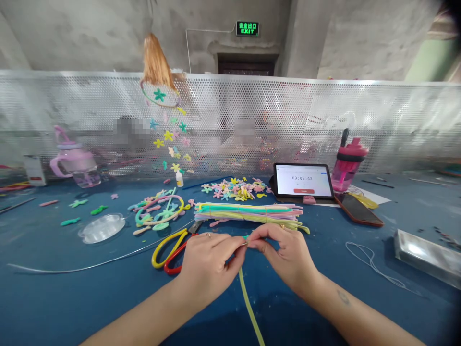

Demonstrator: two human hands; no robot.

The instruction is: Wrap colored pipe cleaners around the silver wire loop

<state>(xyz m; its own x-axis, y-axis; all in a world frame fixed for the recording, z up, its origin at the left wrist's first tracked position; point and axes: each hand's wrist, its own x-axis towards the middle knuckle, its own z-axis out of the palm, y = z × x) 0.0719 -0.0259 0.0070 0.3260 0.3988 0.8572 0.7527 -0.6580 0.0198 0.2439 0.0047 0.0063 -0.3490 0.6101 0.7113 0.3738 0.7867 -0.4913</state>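
My left hand (212, 262) and my right hand (286, 252) meet fingertip to fingertip over the table, both closed in a pinch. Between the fingertips shows a small green piece (246, 238), mostly covered. A pale yellow pipe cleaner (248, 302) hangs from under my left fingers down towards the table's near edge. Just behind the hands lies a bundle of pastel pipe cleaners (248, 211), tied round with bands. Scissors (173, 250) with yellow and red handles rest beside my left hand, which partly hides them.
Behind the bundle sits a pile of small fuzzy flowers (237, 189). A wrapped hoop (160, 211), clear lid (104, 228) and long wire (93, 265) lie left. Rightward are a tablet (302, 180), phone (360, 209), pink bottle (348, 166), thin cord (378, 269) and metallic box (428, 257).
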